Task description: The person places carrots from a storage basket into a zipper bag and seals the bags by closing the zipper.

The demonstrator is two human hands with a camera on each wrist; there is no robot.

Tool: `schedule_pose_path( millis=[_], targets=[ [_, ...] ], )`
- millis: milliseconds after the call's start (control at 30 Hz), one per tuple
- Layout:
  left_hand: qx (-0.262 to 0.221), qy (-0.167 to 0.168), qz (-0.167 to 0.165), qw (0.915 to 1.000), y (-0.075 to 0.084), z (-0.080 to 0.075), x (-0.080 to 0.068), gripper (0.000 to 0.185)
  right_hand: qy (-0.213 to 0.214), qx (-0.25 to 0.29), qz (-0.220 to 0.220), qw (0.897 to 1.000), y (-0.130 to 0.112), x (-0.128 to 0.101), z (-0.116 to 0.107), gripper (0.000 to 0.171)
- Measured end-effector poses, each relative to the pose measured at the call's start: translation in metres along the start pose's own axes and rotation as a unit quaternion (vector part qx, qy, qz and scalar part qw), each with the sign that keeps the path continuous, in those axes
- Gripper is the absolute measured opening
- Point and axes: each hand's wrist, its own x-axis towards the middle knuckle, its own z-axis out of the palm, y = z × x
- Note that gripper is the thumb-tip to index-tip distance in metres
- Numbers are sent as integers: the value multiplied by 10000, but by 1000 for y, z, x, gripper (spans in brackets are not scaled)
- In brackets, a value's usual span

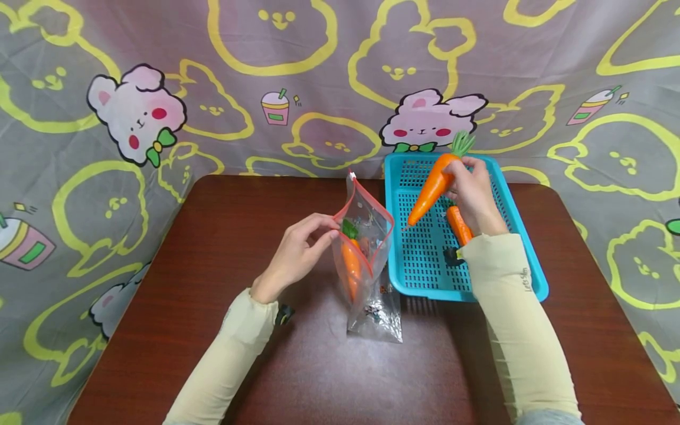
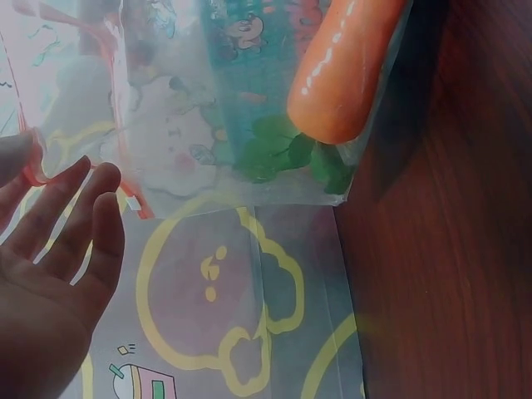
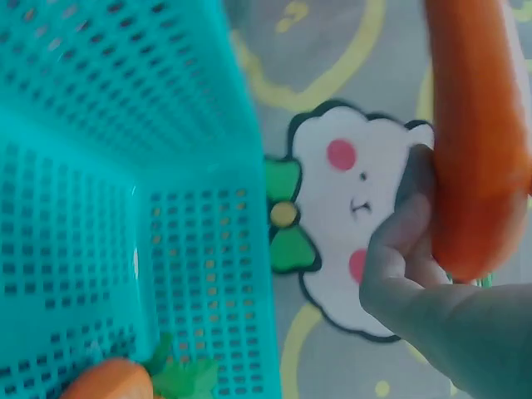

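My left hand (image 1: 300, 251) pinches the red-edged rim of a clear zip bag (image 1: 374, 277), whose mouth gapes open. Inside the bag sits an orange carrot (image 1: 352, 265) with green leaves at its top; the left wrist view shows this bagged carrot (image 2: 349, 75) through the plastic. Over the blue basket (image 1: 425, 292), my right hand (image 1: 473, 192) grips a second carrot (image 1: 434, 186) near its leafy end, its tip slanting down toward the bag. Another carrot (image 1: 459, 225) lies in the basket, partly hidden by my right hand and sleeve.
The basket stands on a dark brown table (image 1: 212, 265), right beside the bag. A patterned cloth (image 1: 319, 88) hangs behind the table's far edge. In the right wrist view, a carrot with leaves (image 3: 112, 381) shows in the basket's corner.
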Motion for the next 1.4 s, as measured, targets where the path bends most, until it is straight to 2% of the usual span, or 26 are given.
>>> schedule_pose_path(
  millis=[167,367,567,1000,1167,1400],
  targets=[
    [20,19,7,10000,0,0,0,11,-188,1101,-175,9936,-7,-4,3,38],
    [-32,24,47,10000,0,0,0,10,-601,2084,-309,9757,-13,-10,6,31],
    [10,25,70,10000,1,0,-1,10,-582,2563,-280,9644,-18,-15,12,31],
    [140,61,16,9999,1,1,-1,14,-50,2485,-576,9669,-25,-22,35,37],
    [182,111,8,9998,2,1,-1,14,-32,2266,-621,9720,-28,-28,42,44],
    [269,197,73,9994,2,3,-1,14,-150,1751,-1289,9760,-29,-39,54,44]
  ],
)
